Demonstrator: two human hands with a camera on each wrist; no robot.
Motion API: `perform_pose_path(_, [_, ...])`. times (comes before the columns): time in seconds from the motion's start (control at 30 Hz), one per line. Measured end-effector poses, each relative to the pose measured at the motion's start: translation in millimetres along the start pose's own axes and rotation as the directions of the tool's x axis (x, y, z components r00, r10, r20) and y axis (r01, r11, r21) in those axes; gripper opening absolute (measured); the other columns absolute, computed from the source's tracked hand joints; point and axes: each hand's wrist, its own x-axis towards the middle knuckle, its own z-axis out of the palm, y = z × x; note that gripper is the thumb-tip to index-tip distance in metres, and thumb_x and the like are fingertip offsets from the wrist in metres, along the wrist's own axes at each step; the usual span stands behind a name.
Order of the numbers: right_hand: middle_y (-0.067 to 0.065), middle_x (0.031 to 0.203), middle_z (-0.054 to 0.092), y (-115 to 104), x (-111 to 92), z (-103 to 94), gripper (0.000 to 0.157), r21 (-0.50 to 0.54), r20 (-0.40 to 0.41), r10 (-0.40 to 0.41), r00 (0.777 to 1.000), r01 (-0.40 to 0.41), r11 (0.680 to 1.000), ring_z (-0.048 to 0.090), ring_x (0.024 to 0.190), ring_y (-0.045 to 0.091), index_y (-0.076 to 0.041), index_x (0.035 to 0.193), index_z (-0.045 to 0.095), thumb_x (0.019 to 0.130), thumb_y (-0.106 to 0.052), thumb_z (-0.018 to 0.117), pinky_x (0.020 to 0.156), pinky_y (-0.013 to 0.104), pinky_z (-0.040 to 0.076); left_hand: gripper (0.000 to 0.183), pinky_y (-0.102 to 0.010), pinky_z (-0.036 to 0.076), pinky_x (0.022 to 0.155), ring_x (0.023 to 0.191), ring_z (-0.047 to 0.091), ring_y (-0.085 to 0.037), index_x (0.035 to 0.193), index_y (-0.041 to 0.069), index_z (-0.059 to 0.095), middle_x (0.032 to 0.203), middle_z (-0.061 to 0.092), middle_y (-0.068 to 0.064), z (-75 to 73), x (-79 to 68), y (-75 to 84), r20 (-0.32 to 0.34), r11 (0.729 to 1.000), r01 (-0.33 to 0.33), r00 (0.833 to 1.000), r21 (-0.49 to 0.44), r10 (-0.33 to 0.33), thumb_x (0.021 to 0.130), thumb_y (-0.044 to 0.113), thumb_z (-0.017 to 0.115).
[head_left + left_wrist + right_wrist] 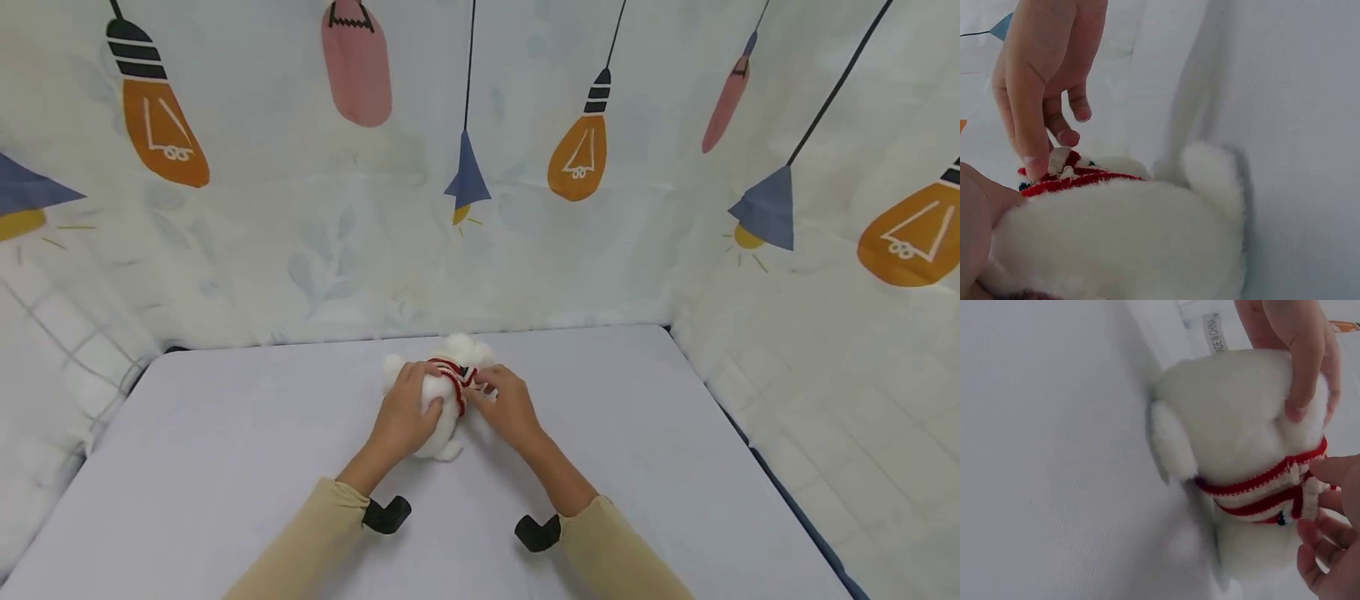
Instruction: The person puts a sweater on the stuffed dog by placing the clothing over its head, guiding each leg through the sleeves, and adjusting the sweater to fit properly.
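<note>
A white plush toy [437,448] lies on the table, wearing a striped red-and-cream knitted garment [1260,497]. My left hand [405,415] grips its furry body from the left, and the thumb presses into the white fur in the right wrist view. On the other side, my right hand [512,408] pinches an end of the knit between thumb and fingers. A small dark blue detail shows on the knit close to those fingertips. Seen from the left wrist, the toy's rounded body [1122,240] fills the lower part, with a stubby limb [1213,178] sticking up.
A white cloth covers the table [637,467], whose far edge meets a patterned curtain [405,250] printed with lamps and bulbs. A printed label [1214,334] sticks out from the toy. Black wrist mounts [387,515] project from both sleeves.
</note>
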Motion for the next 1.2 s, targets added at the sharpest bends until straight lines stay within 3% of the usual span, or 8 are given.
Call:
perform_pose_path(0.13, [0.006, 0.099, 0.065, -3, 0, 7.0, 0.021, 0.074, 0.088, -0.028, 0.996, 0.021, 0.997, 0.063, 0.082, 0.016, -0.007, 0.102, 0.065, 0.087, -0.021, 0.072, 0.070, 0.024, 0.053, 0.035, -0.050, 0.052, 0.080, 0.093, 0.063, -0.035, 0.118, 0.007, 0.051, 0.116, 0.053, -0.014, 2.2, -2.1, 1.8, 0.012, 0.999, -0.008, 1.000, 0.034, 0.008, 0.086, 0.009, 0.066])
perform_pose_path(0.33, [0.009, 0.093, 0.069, -4, 2, 11.2, 0.018, 0.151, 0.202, 0.092, 0.975, -0.124, 0.981, 0.067, 0.078, 0.011, -0.006, 0.104, 0.062, 0.091, -0.016, 0.067, 0.062, 0.018, 0.051, 0.038, -0.052, 0.052, 0.084, 0.104, 0.062, -0.039, 0.118, 0.008, 0.051, 0.121, 0.054, -0.014, 6.5, -6.1, 1.4, 0.009, 0.999, -0.022, 1.000, 0.041, 0.021, 0.085, 0.009, 0.069])
perform_pose_path(0.47, [0.009, 0.098, 0.070, -4, 2, 6.9, 0.021, 0.170, 0.227, 0.157, 0.961, -0.198, 0.965, 0.067, 0.083, 0.013, -0.006, 0.111, 0.062, 0.093, -0.015, 0.061, 0.068, 0.022, 0.053, 0.053, -0.050, 0.052, 0.088, 0.114, 0.060, -0.036, 0.127, 0.007, 0.048, 0.125, 0.056, -0.016, 7.9, -8.5, 1.6, -0.043, 0.997, -0.064, 0.997, -0.038, 0.062, 0.080, 0.004, 0.072])
perform_pose_path(0.67, [0.006, 0.104, 0.067, -7, 4, 0.5, 0.029, 0.185, 0.270, 0.258, 0.928, -0.313, 0.931, 0.062, 0.090, 0.015, -0.012, 0.117, 0.061, 0.091, -0.024, 0.060, 0.075, 0.029, 0.051, 0.059, -0.032, 0.057, 0.073, 0.089, 0.070, -0.021, 0.131, 0.007, 0.049, 0.113, 0.070, -0.014, 4.7, -10.4, -0.3, -0.153, 0.966, -0.110, 0.985, -0.235, 0.075, 0.079, -0.001, 0.075])
perform_pose_path(0.8, [0.007, 0.108, 0.064, -10, 5, -0.6, 0.034, 0.203, 0.324, 0.287, 0.902, -0.363, 0.909, 0.061, 0.090, 0.016, -0.011, 0.122, 0.059, 0.091, -0.024, 0.056, 0.074, 0.029, 0.052, 0.049, -0.029, 0.057, 0.070, 0.083, 0.068, -0.018, 0.129, 0.005, 0.057, 0.110, 0.071, -0.013, 5.3, -9.2, -4.5, -0.122, 0.944, -0.174, 0.982, -0.279, 0.145, 0.082, 0.002, 0.073])
perform_pose_path(0.9, [0.009, 0.099, 0.065, -10, 7, -1.7, 0.031, 0.286, 0.331, 0.312, 0.890, -0.410, 0.866, 0.062, 0.084, 0.017, -0.007, 0.117, 0.061, 0.090, -0.020, 0.052, 0.073, 0.033, 0.053, 0.046, -0.029, 0.056, 0.073, 0.086, 0.065, -0.018, 0.130, 0.005, 0.057, 0.116, 0.067, -0.013, 7.5, -7.3, -8.4, -0.055, 0.940, -0.210, 0.978, -0.269, 0.202, 0.085, 0.001, 0.069])
perform_pose_path(1.1, [0.002, 0.084, 0.060, -9, 11, -10.9, 0.023, 0.542, 0.314, 0.357, 0.880, -0.475, 0.694, 0.059, 0.076, 0.013, 0.001, 0.102, 0.059, 0.086, -0.009, 0.046, 0.072, 0.033, 0.052, 0.036, -0.035, 0.055, 0.083, 0.104, 0.065, -0.019, 0.126, 0.010, 0.062, 0.121, 0.065, -0.005, 10.2, -1.1, -10.6, 0.050, 0.962, -0.251, 0.965, -0.106, 0.257, 0.091, 0.011, 0.066])
perform_pose_path(1.2, [0.005, 0.090, 0.062, -11, 10, -17.6, 0.030, 0.551, 0.327, 0.322, 0.888, -0.456, 0.699, 0.059, 0.078, 0.012, 0.003, 0.108, 0.059, 0.084, -0.007, 0.044, 0.073, 0.031, 0.052, 0.021, -0.032, 0.054, 0.074, 0.087, 0.066, -0.014, 0.111, 0.011, 0.069, 0.105, 0.068, -0.001, 9.5, 2.9, -7.0, 0.066, 0.966, -0.260, 0.964, 0.005, 0.259, 0.090, 0.016, 0.068])
